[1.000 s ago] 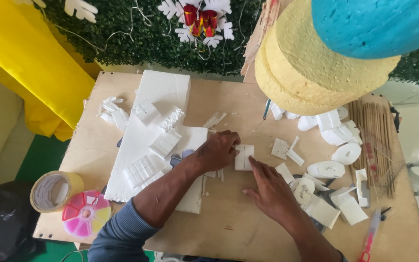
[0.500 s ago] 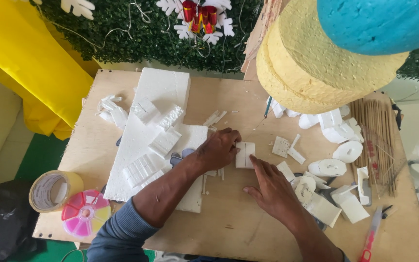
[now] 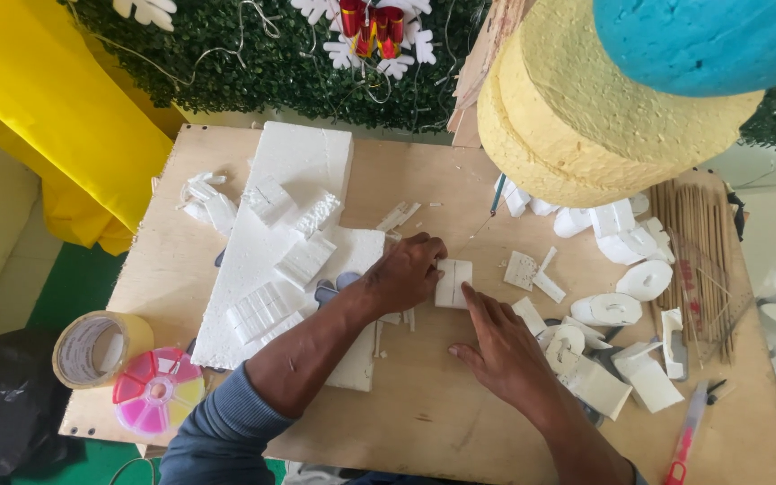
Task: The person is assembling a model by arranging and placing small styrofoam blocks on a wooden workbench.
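Foam block (image 3: 454, 282): small white rectangular piece with a dark line down its middle, lying on the wooden surface (image 3: 424, 413) near the centre, between the two hands.
Left hand (image 3: 406, 272): grip closed over the block's left edge, fingers curled down onto it, pinning it to the surface.
Right hand (image 3: 500, 346): fingers stretched out flat, the forefinger tip touching the block's lower right corner; it holds nothing.
Change since a second ago: almost none; both hands and the block sit where they did, and the view has only shifted slightly. The work reads as a steady hold, the piece being pressed or lined up rather than moved.
Near the grip: thin foam slivers and chips beside and below the block; a large white foam sheet (image 3: 303, 162) to the left with cut blocks on it.
Further out: curved foam offcuts (image 3: 608, 310) to the right, a bundle of wooden skewers (image 3: 698, 242), a red-handled cutter (image 3: 684, 436), a tape roll (image 3: 96, 346), a round multicoloured tray (image 3: 156, 391).
Hidden or unclear: the block's left part under the left fingers; whether a blade lies under either hand cannot be told; a grey object beneath the left wrist is unidentifiable; yellow and blue foam discs (image 3: 586, 126) cover the upper right of the surface.
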